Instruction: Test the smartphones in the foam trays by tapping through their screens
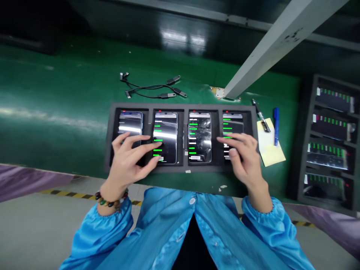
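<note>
A dark foam tray (182, 168) holds phones side by side, screens up and lit with green and white lines. My left hand (128, 161), with a beaded bracelet at the wrist, has its fingers spread over the leftmost phone (131, 122) and the left edge of the second phone (168, 138). Its fingers hold nothing. Between my hands lies the third phone (200, 137), uncovered. Over the rightmost phone (233, 123) is my right hand (246, 157), fingers apart and holding nothing, its index finger stretched left. Whether the fingertips touch the screens is unclear.
Black cables (154, 88) lie behind the tray. A grey post (258, 48) rises from the green table (56, 108). Yellow notepaper (271, 150) with a black pen (261, 116) and a blue pen (276, 125) lies right. Another tray (302, 161) of phones stands far right.
</note>
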`<state>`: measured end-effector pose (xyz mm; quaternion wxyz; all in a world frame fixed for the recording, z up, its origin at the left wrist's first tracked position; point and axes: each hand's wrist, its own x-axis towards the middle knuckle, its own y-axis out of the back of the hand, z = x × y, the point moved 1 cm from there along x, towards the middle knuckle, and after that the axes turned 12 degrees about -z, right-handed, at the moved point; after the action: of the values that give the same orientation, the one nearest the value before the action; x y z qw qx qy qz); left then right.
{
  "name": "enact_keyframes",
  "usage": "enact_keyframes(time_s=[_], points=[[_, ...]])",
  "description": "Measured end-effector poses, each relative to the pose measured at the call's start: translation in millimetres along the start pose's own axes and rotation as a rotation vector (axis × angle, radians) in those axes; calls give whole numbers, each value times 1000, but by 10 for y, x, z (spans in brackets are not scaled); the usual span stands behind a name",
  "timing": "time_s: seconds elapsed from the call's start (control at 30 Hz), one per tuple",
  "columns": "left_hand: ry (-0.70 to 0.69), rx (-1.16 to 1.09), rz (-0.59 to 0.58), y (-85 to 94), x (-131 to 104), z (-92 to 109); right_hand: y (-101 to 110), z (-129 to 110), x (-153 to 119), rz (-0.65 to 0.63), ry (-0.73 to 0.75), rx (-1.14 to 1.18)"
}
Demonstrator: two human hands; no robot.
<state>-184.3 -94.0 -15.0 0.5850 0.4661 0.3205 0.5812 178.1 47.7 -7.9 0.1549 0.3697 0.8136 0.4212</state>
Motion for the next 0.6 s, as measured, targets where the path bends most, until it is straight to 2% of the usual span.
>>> enact_keyframes(time_s=[0.07, 0.13, 0.2, 0.27, 0.33, 0.43, 0.6], points=[[121, 5, 77, 54, -46, -74, 112, 151, -86, 146, -85, -21], [292, 3, 196, 124, -104, -182, 183, 277, -165, 220, -134, -38], [426, 7, 288, 187, -168, -297, 204, 353, -222, 223, -151, -37], [486, 23, 296, 222, -224, -391, 192, 373, -245, 205, -152, -18], [498, 24, 250, 226, -265, -450, 166, 349, -234, 187, -156, 4], [487, -31, 178, 196, -295, -475, 114, 251, -157, 94, -124, 23], [382, -23, 130, 169, -250, -382, -58, -3, 56, -44, 42, -7]])
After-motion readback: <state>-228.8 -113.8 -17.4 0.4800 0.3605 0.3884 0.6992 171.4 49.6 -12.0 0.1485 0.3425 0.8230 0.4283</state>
